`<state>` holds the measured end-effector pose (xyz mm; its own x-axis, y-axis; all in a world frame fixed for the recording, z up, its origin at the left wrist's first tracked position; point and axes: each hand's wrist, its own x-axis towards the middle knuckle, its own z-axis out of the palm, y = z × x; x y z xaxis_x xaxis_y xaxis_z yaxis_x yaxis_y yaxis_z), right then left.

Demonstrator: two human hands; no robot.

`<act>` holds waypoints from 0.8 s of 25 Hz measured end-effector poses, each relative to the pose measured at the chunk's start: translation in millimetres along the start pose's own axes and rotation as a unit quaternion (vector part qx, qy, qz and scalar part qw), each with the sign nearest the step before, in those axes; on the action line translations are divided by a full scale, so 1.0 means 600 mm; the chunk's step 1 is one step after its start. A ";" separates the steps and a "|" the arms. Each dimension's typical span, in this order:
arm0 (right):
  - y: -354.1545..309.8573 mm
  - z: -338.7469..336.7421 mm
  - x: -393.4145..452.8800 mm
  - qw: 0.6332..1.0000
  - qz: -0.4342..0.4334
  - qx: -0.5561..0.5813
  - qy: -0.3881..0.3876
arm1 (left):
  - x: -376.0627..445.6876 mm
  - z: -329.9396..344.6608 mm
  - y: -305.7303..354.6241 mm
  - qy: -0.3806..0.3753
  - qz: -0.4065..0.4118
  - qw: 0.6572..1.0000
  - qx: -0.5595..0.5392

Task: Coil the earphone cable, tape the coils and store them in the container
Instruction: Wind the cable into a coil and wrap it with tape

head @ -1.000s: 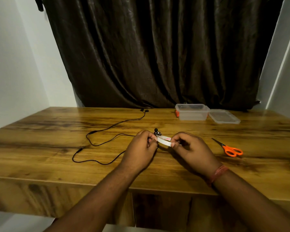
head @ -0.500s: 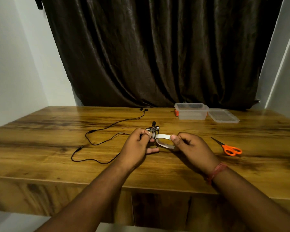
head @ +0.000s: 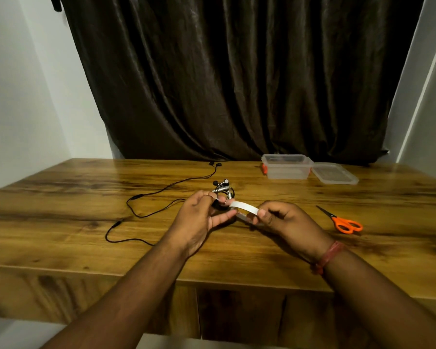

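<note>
My left hand (head: 204, 215) pinches a small coiled earphone bundle (head: 223, 190), whose two earbuds stick up above my fingers. My right hand (head: 285, 219) grips a white tape roll (head: 246, 210) just to the right of the coil. A strip of tape runs from the roll to the bundle. A second black earphone cable (head: 146, 197) lies uncoiled on the table to the left, its earbuds near the curtain. The clear plastic container (head: 287, 167) stands open at the back right.
The container's lid (head: 334, 173) lies flat beside it on the right. Orange-handled scissors (head: 342, 221) lie right of my right hand. A small orange object (head: 264, 168) peeks out left of the container. A dark curtain hangs behind the wooden table (head: 61, 222).
My right hand has drawn the tape roll away to the right, lengthening the strip. My left hand has lifted and turned the coil, so the earbuds show higher.
</note>
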<state>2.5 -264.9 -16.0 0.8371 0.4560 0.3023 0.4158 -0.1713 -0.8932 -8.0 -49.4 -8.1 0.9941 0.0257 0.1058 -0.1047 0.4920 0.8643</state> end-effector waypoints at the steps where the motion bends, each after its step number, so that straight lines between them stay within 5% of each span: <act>1: 0.000 -0.001 0.001 0.998 -0.003 -0.059 0.015 | 0.001 -0.002 -0.001 0.001 0.003 1.000 0.012; 4: 0.001 0.002 0.002 0.993 0.003 -0.115 0.035 | 0.003 -0.002 -0.006 -0.004 0.024 0.999 0.045; 12: 0.004 0.008 0.004 0.993 0.034 0.115 0.019 | -0.002 0.006 0.001 0.003 0.035 0.999 0.001; 20: -0.005 0.009 0.000 0.985 0.028 0.164 -0.040 | -0.013 0.016 0.016 0.012 0.028 0.999 -0.038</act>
<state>-0.6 -259.6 -14.8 0.8193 0.5230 0.2349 0.2220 0.0884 -0.9710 -17.0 -53.3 3.9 0.9872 0.0747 0.1409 -0.1586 0.5539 0.8174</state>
